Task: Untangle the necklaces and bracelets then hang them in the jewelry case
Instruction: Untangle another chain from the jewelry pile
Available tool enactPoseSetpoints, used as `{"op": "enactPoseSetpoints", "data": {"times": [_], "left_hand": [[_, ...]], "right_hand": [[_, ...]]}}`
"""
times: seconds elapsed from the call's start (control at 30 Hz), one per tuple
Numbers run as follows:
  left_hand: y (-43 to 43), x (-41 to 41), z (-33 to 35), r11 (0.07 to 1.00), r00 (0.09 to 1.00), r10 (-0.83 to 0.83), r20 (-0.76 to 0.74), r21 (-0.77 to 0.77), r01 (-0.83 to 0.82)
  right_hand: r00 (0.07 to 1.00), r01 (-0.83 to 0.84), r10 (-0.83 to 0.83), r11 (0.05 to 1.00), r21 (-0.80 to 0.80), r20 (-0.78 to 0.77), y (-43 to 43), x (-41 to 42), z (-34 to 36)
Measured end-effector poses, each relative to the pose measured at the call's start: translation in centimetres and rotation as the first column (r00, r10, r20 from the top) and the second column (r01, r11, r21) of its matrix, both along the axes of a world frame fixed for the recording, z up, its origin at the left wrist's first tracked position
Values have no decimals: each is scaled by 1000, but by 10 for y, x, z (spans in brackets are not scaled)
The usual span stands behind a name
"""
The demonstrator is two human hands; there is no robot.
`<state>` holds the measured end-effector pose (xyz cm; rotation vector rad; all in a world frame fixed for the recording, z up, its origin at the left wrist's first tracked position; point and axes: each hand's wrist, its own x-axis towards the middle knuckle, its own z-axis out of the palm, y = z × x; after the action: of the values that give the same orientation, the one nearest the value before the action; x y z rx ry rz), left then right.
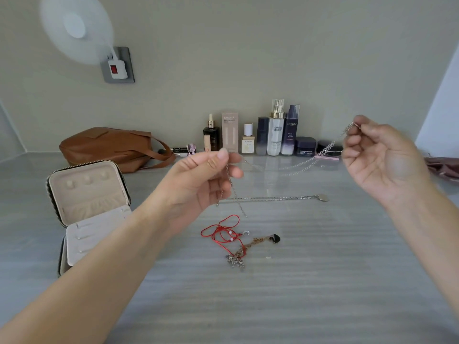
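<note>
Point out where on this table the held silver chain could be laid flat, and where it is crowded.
Bare tabletop runs along the near edge, in front of the red cord tangle. Another free patch lies right of it, this side of the pendant necklace. Crowded: the cosmetics row along the back wall, the brown bag and the jewelry case at left.

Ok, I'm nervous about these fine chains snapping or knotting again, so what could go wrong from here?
1. The silver chain, pinched between the left hand and the right hand, has a tail dangling across the pendant necklace lying on the table; it may snag there.
2. Pulling the hands further apart could tighten any knot in the chain instead of freeing it.
</note>
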<state>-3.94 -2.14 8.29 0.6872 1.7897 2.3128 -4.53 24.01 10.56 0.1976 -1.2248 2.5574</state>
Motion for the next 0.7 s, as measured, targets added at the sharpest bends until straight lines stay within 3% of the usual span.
{"op": "enactPoseSetpoints", "data": {"times": [0.2, 0.3, 0.47, 0.7], "left_hand": [[-11, -12, -1, 991, 994, 105, 20, -87, -103], [-17, -23, -11, 945, 976, 217, 32, -258, -202], [-24, -40, -32, 657, 926, 331, -181, -660, -364], [-30, -49, -41, 397, 899, 281, -335, -812, -427]], "right_hand": [[994, 50, -59, 993, 106, 87, 13, -12, -8], [971, 68, -116, 971, 227, 207, 20, -15, -15], [896, 20, -248, 852, 524, 369, 31, -21, -29], [869, -54, -297, 738, 673, 395, 37, -29, -46]]}}
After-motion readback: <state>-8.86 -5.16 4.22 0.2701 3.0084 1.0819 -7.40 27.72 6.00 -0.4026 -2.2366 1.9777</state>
